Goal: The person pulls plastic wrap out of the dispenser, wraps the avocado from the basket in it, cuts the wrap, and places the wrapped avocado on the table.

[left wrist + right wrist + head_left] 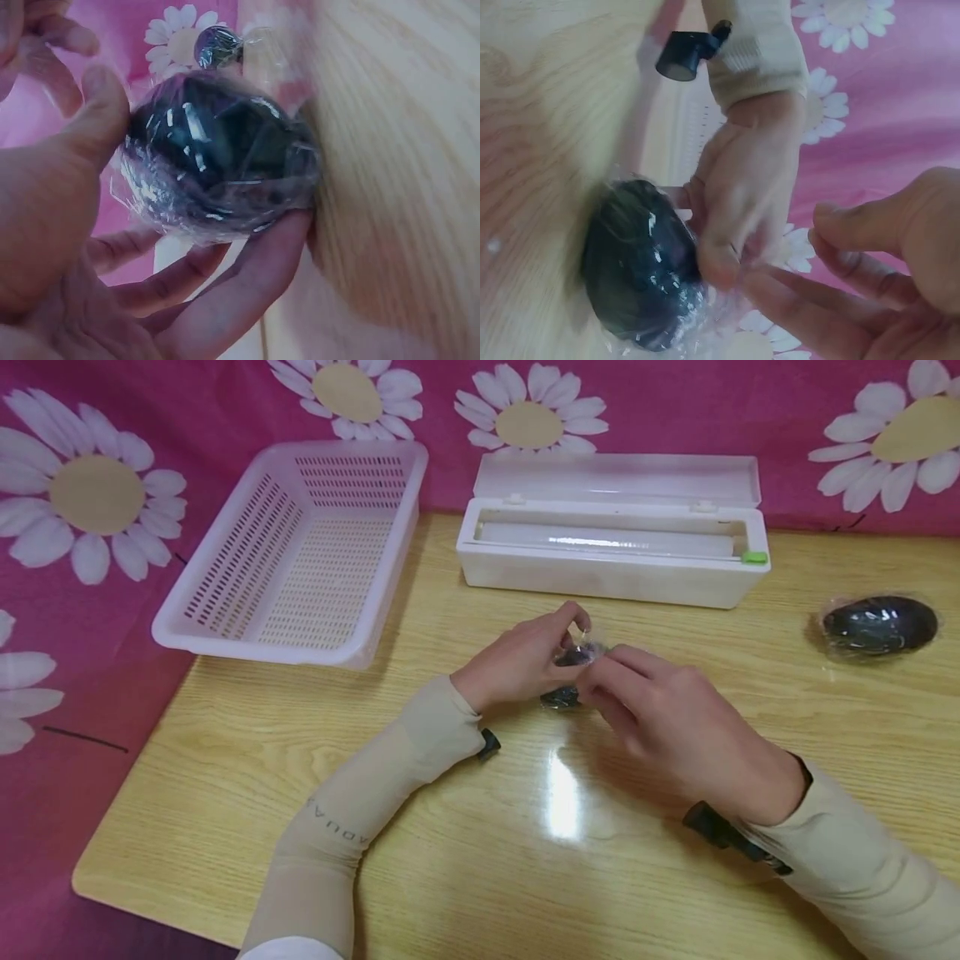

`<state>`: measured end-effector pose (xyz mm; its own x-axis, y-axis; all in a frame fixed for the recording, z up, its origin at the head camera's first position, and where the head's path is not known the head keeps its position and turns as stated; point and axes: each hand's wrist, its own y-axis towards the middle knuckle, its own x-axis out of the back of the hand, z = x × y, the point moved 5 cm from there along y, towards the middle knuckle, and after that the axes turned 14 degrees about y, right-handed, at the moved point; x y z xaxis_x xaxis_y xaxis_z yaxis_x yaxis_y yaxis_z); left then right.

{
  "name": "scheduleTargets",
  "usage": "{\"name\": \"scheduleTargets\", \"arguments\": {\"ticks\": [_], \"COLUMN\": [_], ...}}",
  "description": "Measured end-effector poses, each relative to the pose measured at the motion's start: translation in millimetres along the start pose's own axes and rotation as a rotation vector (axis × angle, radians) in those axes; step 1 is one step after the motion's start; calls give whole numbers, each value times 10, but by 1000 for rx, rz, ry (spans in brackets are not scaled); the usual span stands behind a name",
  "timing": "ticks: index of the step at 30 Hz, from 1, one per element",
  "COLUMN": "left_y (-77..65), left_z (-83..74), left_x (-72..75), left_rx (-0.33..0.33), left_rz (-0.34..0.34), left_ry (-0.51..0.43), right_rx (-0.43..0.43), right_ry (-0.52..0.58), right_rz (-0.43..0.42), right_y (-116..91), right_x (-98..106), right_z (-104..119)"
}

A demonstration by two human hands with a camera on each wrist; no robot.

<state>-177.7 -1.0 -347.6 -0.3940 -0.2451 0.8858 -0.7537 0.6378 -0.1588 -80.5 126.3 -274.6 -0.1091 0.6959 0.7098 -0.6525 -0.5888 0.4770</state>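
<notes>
A dark oval object [217,142], wrapped in crinkled clear cling film, is at the table's middle; what it is cannot be made out. My left hand [517,664] holds it from the left, thumb above and fingers curled beneath, as the left wrist view shows. My right hand [667,718] is close on its right side, fingers bent, thumb and forefinger tips together at the loose film [720,311]. The clear film is hard to see between those tips. A second dark oval object [881,627], also film-wrapped, lies farther right.
Behind my hands stands a white cling film dispenser [600,578], lid up, with a roll [607,539] inside and a green slider [753,557]. A white plastic basket [352,652] sits at the back left. Pink flowered cloth [660,410] hangs behind the wooden table [465,877].
</notes>
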Motion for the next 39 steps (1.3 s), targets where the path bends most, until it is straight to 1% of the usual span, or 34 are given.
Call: {"name": "scheduleTargets", "arguments": {"ticks": [2, 4, 6, 8, 10, 13, 16, 20, 22, 25, 30, 33, 36, 38, 39], "left_y": [-20, -44, -65, -83, -90, -86, -74, -62, -60, -66, -76, -79, -77, -72, -68], "left_z": [-22, -35, -34, -28, -18, 6, 41, 105, 128, 143, 138, 133, 140, 146, 149], "left_x": [12, 22, 33, 46, 56, 56, 43, 35, 40, 42, 19, 12, 8, 6, 4], "left_rx": [-4, 5, 20, 39, 45, 47, 48, 53, 51, 64, 113, 129, 140, 147, 149], "left_rz": [21, 73, 128, 164, 171, 155, 159, 182, 190, 220, 293, 311, 310, 304, 301], "left_ry": [15, 15, -6, -35, -48, -58, -83, -147, -171, -228, -382, -459, -487, -489, -476], "right_rx": [-1, 0, 3, 4, 5, 15, 50, 107, 118, 117, 110, 109, 103, 95, 93], "right_ry": [13, 25, 30, 30, 25, 2, -40, -99, -117, -135, -146, -156, -174, -188, -195], "right_rz": [-11, -14, -16, -20, -24, -26, -11, 23, 30, 29, 31, 32, 35, 37, 39], "right_y": [6, 15, 19, 21, 18, 10, -7, -40, -56, -60, -53, -55, -60, -63, -66], "right_x": [32, 54, 71, 84, 86, 50, -54, -232, -292, -330, -344, -354, -367, -376, -380], "right_z": [-1, -3, -6, -8, -9, -4, 1, 15, 21, 28, 37, 28, 12, -1, -7]}}
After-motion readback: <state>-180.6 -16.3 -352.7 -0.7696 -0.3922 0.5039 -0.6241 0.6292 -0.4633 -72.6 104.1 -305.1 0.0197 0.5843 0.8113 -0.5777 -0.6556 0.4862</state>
